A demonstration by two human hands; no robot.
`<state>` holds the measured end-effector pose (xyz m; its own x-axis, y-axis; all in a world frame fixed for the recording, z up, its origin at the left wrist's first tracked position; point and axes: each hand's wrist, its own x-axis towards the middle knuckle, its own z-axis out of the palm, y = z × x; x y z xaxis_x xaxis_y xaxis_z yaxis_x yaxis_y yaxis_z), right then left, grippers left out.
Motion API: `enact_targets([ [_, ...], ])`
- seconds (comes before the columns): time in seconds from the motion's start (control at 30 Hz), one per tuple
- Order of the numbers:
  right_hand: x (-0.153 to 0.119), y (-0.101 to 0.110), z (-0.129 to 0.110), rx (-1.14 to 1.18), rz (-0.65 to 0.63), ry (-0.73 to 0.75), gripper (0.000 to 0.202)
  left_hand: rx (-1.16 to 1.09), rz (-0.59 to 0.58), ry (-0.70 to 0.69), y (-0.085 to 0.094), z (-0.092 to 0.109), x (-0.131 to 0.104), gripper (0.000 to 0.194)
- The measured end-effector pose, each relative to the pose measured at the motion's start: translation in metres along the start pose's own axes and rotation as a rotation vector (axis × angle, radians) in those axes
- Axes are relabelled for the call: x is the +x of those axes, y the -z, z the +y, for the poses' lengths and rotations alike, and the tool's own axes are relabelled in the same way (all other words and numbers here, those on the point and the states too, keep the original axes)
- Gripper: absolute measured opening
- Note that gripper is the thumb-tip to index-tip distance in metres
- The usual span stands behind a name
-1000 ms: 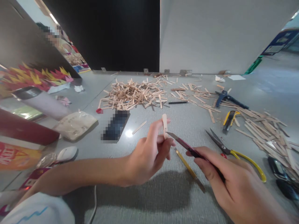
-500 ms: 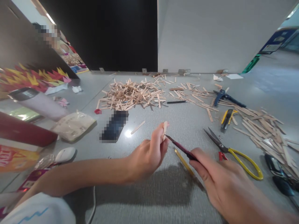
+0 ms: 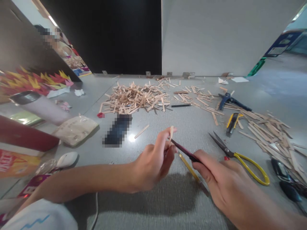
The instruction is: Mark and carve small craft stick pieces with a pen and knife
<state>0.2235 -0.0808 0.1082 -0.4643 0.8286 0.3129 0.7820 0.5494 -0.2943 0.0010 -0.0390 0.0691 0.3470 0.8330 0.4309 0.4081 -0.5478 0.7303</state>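
My left hand pinches a short wooden craft stick between thumb and fingers, holding it roughly upright above the table. In my right hand is a slim tool with a dark, reddish blade; whether it is a knife or a file I cannot tell. Its tip touches or nearly touches the stick's side, and its handle is mostly hidden by my fingers. Under it lies a narrow yellow tool on the table. Scissors with yellow handles rest just beyond my right hand, blades apart.
A heap of craft sticks lies at the back, with more sticks at the right. A yellow cutter, blue pliers-like tool, and black pen lie about. Left are a phone, plastic packet and mouse.
The craft stick and my left fingers have shifted slightly right, and the stick is turned a little. The tool in my right hand has moved slightly, its tip still at the stick.
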Motion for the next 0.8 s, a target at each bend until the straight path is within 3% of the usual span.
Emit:
enact_targets([
  [0.2,0.006,0.009,0.008,0.134,-0.121,-0.131,0.031,-0.515,-0.263,0.183,0.024,0.014,0.025,0.031],
  [0.33,0.016,0.017,0.009,0.237,-0.169,-0.145,0.034,-0.635,-0.362,0.23,0.026,0.014,0.025,0.019],
  [0.47,0.017,0.026,0.015,0.247,-0.164,-0.11,0.039,-0.641,-0.277,0.237,0.022,0.006,0.022,0.023],
  [0.57,0.01,0.037,0.021,0.149,-0.017,-0.088,0.043,-0.606,-0.108,0.215,0.023,-0.003,0.029,0.027],
  [0.67,0.003,0.041,0.021,0.071,0.094,-0.073,0.043,-0.605,-0.147,0.261,0.022,-0.005,0.034,0.023],
  [0.8,-0.006,0.025,0.008,0.03,0.02,-0.041,0.041,-0.672,-0.181,0.313,0.016,0.004,0.024,0.029],
])
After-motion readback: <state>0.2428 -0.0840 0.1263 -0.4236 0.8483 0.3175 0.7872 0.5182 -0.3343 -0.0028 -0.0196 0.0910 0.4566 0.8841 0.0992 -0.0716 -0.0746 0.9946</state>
